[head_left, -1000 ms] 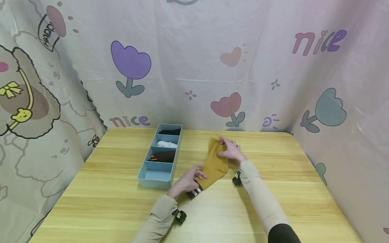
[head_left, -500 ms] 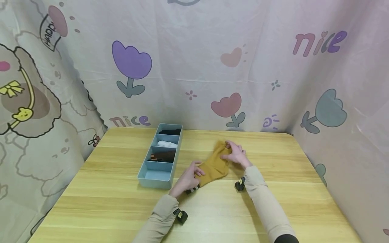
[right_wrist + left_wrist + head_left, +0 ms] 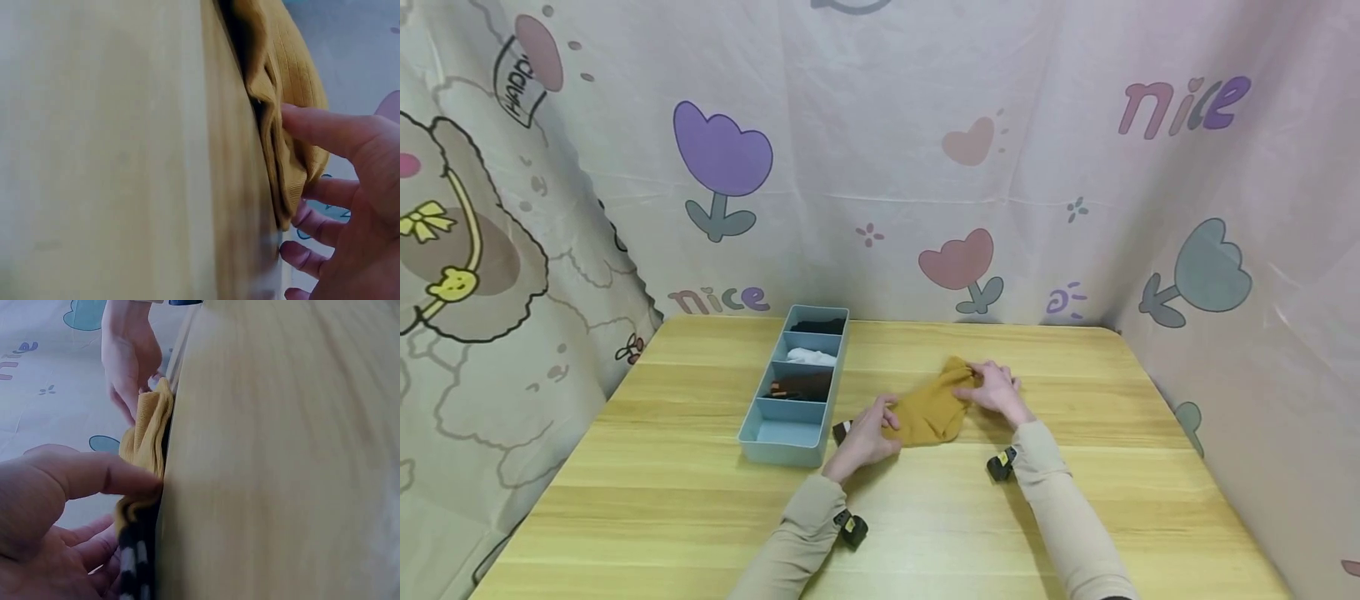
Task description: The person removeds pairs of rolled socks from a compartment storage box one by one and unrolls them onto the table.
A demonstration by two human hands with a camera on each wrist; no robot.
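A mustard-yellow ribbed sock (image 3: 928, 410) with a black-and-white striped cuff (image 3: 842, 430) lies flat on the pale wooden table (image 3: 1075, 517), just right of the near end of a long blue plastic organiser tray (image 3: 760, 442). The left hand (image 3: 867, 433) rests on the cuff end, thumb pressing the cloth with the other fingers curled under its edge in a pinch. The right hand (image 3: 994, 388) grips the bunched far end, thumb on top and fingers curled beneath.

The work looks like folding or rolling the sock. To do it well, I'd judge both ends should be kept taut and the edges lined up before they are brought together, so the bundle stays narrow enough for the tray's empty near compartment (image 3: 781, 432).

The head view shows the layout: the tray's three farther compartments hold black, white and brown items, and a cartoon-printed curtain (image 3: 880, 167) hangs behind. The left wrist view adds the grip itself, the thumb (image 3: 94, 474) laid on the yellow cloth (image 3: 147, 440) above the striped cuff (image 3: 134, 565). The right wrist view shows folds gathered against that hand's fingers (image 3: 325, 128).
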